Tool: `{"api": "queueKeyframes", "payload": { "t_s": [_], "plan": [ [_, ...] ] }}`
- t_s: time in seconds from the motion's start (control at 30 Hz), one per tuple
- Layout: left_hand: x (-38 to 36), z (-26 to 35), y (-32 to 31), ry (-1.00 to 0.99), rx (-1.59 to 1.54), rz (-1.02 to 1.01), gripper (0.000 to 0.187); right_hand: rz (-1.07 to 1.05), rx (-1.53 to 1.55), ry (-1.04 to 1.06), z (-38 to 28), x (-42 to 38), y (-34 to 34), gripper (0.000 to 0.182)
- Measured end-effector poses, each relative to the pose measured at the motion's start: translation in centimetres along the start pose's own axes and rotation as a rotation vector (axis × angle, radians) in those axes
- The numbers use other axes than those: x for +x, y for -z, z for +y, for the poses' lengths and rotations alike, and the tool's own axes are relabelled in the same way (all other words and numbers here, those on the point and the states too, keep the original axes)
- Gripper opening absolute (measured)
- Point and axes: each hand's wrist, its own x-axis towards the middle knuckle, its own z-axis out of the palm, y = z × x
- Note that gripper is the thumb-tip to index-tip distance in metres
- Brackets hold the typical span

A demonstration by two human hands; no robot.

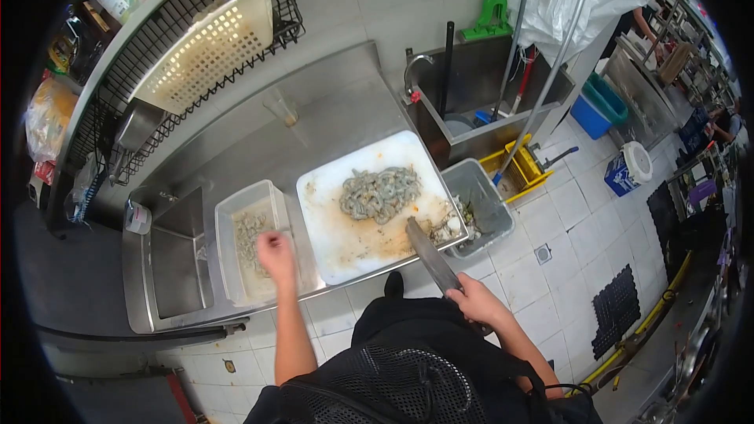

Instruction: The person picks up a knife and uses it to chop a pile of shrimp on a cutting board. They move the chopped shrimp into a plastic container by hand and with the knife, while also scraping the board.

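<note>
Near the lower middle of the frame, the right hand (477,301) is wrapped around the handle of a knife (430,257), whose broad blade slants up and left so that its tip lies over the near right edge of the white cutting board (338,228). A grey heap of raw shrimp (378,192) sits on the board's upper middle, well apart from the blade, and a small scatter of scraps (448,226) lies at the board's right edge just beside the knife tip. Left of centre, the left hand (276,254) hovers over the near end of a clear plastic tub (247,202), fingers curled loosely (whether it pinches anything I cannot tell); more shrimp lie inside the tub. The tub stands just left of the board on the steel counter (330,110), with a sink (179,263) further left. A grey bin (481,202) stands on the floor at the board's right, and a yellow mop bucket (518,169) lies beyond it.
</note>
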Motion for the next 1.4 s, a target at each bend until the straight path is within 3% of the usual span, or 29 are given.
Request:
{"api": "queueKeyframes", "payload": {
  "t_s": [0.1,0.17,0.23,0.27,0.33,0.43,0.5,0.53,0.57,0.73,0.8,0.93,0.97,1.1,1.2,1.4],
  "plan": [
    [3.4,-2.7,3.3,0.113,0.225,0.016,0.009,0.012,-0.013,0.065,1.6,0.8,-0.6,0.033],
    [3.8,-2.6,2.7,-0.062,0.622,-0.144,0.016,0.017,0.011,0.094,2.0,0.8,-1.1,0.031],
    [3.1,-0.7,-1.6,-0.158,0.487,-0.222,0.023,0.021,0.027,0.136,2.5,1.1,-1.5,0.027],
    [2.1,1.8,-4.8,-0.040,0.288,-0.330,0.024,0.021,0.016,0.135,2.5,1.1,-1.6,0.027],
    [-0.6,7.3,-10.6,-0.060,0.043,-0.540,0.026,0.009,0.014,0.115,2.2,1.1,-1.6,0.028],
    [-2.9,10.7,-16.5,-0.196,0.047,-0.673,0.027,0.053,-0.078,0.152,2.9,1.6,-1.8,0.029],
    [-4.1,10.7,-19.1,-0.312,0.243,-0.725,0.027,0.114,-0.146,0.214,3.6,1.8,-2.2,0.032],
    [-4.4,10.9,-19.3,-0.318,0.229,-0.728,0.027,0.160,-0.204,0.275,3.8,1.8,-2.4,0.035],
    [-4.4,10.7,-19.0,-0.328,0.248,-0.711,0.027,0.108,-0.149,0.165,2.8,1.2,-2.1,0.036],
    [-3.6,12.0,-15.5,-0.374,0.206,-0.682,0.019,0.121,-0.058,0.149,3.6,1.0,-3.0,0.036],
    [-4.8,11.7,-13.5,-0.354,0.251,-0.724,0.022,0.168,-0.097,0.220,3.9,1.3,-3.1,0.035],
    [-10.9,8.7,-9.7,-0.351,0.299,-0.782,0.025,0.105,-0.004,0.189,2.6,0.7,-2.2,0.035],
    [-12.0,8.2,-9.1,-0.352,0.231,-0.789,0.026,-0.023,0.140,0.078,1.4,0.2,-1.5,0.031],
    [-12.3,8.0,-9.3,-0.294,0.108,-0.663,0.021,-0.161,0.347,0.065,2.4,1.8,-1.7,0.025],
    [-11.5,7.6,-10.5,-0.246,0.125,-0.768,0.016,-0.218,0.370,0.062,2.6,3.0,-1.6,0.023],
    [-11.6,6.8,-11.3,-0.208,0.082,-0.716,0.011,-0.250,0.394,0.058,2.5,4.4,-1.7,0.023]
  ]
}}
